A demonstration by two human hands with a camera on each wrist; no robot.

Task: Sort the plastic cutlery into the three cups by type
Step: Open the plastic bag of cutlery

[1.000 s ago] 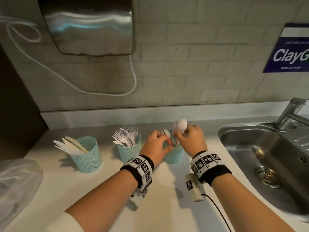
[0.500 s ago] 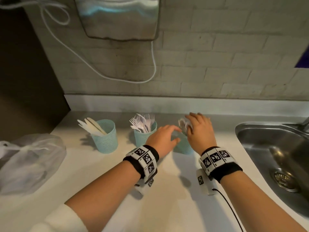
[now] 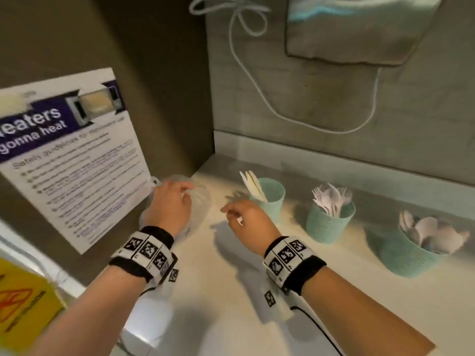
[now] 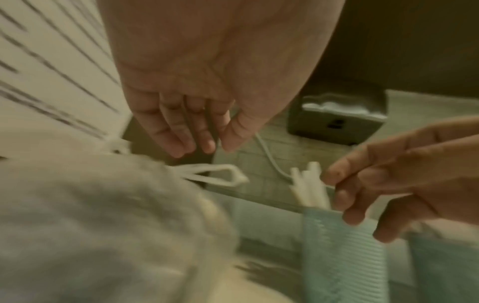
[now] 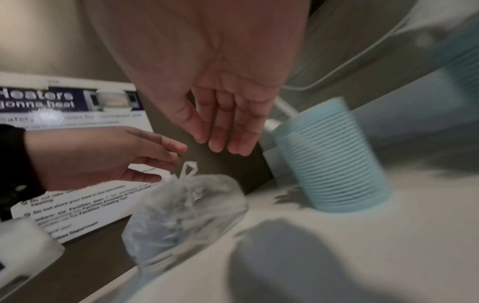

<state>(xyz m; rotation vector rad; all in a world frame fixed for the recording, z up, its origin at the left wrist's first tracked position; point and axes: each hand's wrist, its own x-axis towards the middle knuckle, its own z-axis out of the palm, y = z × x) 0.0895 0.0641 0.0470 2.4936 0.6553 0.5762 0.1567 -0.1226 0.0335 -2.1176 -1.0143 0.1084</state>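
Pale countertop (image 3: 231,317) runs along a tiled wall, with a microwave safety notice (image 3: 74,155) on the dark panel at its left end. Below that notice a clear plastic bag (image 5: 186,207) with a knotted top sits on the counter; its contents are too blurred to name, though it probably holds the unsorted cutlery. The left hand (image 3: 169,206) hovers over the bag with fingers loosely spread, gripping nothing, its fingertips (image 4: 178,147) just above the knot, likely about to open it or reach in. Just to the right, the right hand (image 3: 250,222) hangs above bare counter, fingers relaxed and slightly curled, also holding nothing, near the bag but not touching it. Beyond it stand three teal ribbed cups in a row: the knife cup (image 3: 270,199) with flat white blades, the fork cup (image 3: 329,222), and the spoon cup (image 3: 411,250) farthest right. Each cup already holds one type, well apart from both hands.
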